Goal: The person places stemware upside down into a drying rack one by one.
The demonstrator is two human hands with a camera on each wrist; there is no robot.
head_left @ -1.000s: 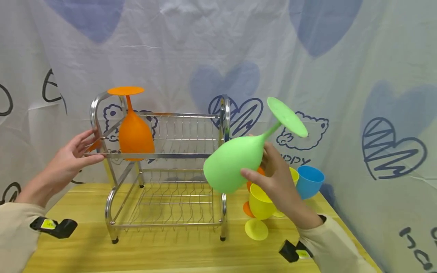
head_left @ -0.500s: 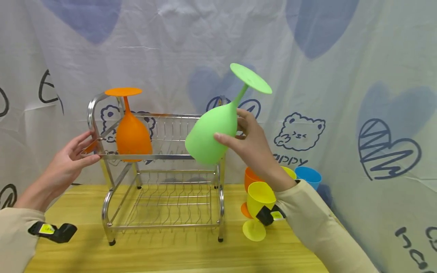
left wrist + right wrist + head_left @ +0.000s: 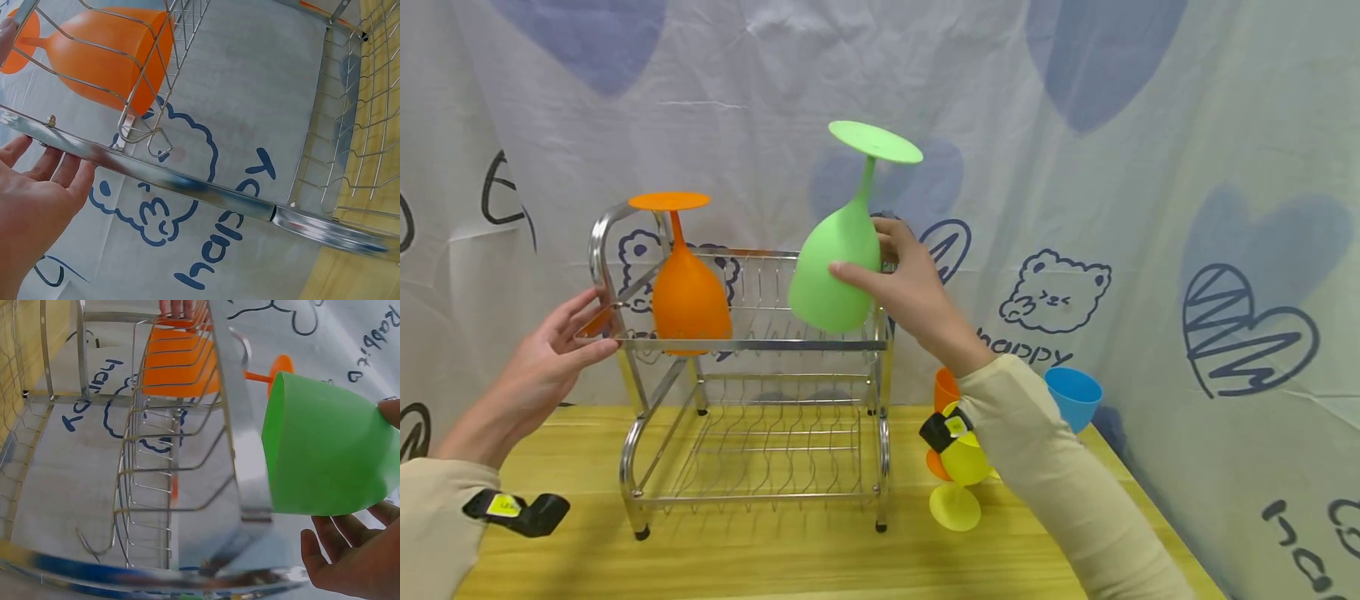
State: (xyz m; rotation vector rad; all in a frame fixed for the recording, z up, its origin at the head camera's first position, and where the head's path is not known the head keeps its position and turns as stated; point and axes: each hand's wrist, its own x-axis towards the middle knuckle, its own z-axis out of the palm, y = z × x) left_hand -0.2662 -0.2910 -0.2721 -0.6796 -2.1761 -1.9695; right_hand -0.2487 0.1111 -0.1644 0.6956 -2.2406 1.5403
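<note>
Closest to me are two cream sleeves (image 3: 1060, 479), with a small black gadget (image 3: 520, 512) with a yellow label at each wrist. The pale wooden desk (image 3: 760, 562) spreads out beneath them.

The person's hands are well apart. The left hand (image 3: 546, 362) grips the left end of the metal rack (image 3: 775, 344), thumb at the front rail and fingers at the side post. The right hand (image 3: 904, 287) is clamped round the bowl of a green cup (image 3: 835, 267), thumb on the near side. That cup is upside down and a little tilted, foot in the air, over the right part of the rack's upper tier; I can't tell whether its rim touches the wires.

At the upper tier's left end an orange cup (image 3: 691, 296) stands upside down behind the front rail, near the left hand. On the desk, right of the rack, stands a yellow cup (image 3: 966, 463), partly hidden by the right sleeve. Behind it is a second orange cup (image 3: 944, 386), with a blue cup (image 3: 1073, 398) farther right. At the back hangs a pale cloth (image 3: 925, 75) printed with hearts and cartoon bears.
</note>
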